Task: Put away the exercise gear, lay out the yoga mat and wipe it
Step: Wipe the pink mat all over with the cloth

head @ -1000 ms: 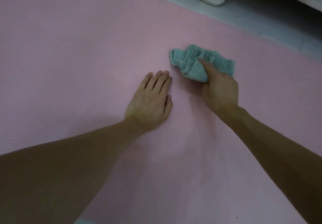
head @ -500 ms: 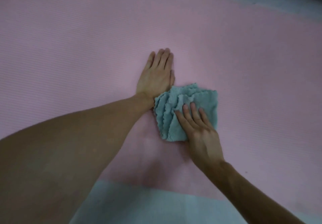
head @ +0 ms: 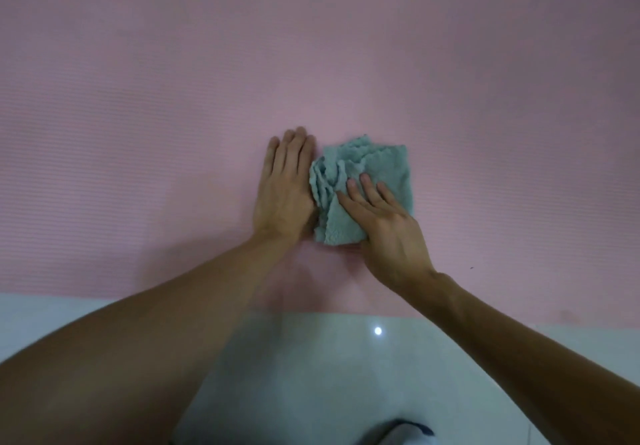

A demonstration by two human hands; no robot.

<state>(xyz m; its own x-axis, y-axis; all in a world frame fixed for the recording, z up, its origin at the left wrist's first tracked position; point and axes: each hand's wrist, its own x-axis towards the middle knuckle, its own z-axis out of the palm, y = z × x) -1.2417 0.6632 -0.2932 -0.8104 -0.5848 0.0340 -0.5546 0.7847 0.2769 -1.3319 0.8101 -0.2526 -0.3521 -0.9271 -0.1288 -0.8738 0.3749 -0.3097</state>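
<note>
Slid forward under the flat right hand (head: 388, 233), the teal cloth (head: 379, 167) touched the flat left hand (head: 284, 188) on the yoga mat (head: 138, 98).

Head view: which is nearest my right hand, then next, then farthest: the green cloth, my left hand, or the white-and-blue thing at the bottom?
1. Green cloth: under the right hand, touching it.
2. Left hand: beside the cloth, on its left.
3. White-and-blue thing: far down, at the bottom edge.

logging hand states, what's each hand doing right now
Left hand: open, flat on the pink mat, holding nothing.
Right hand: open, pressing flat on the teal cloth.
</note>
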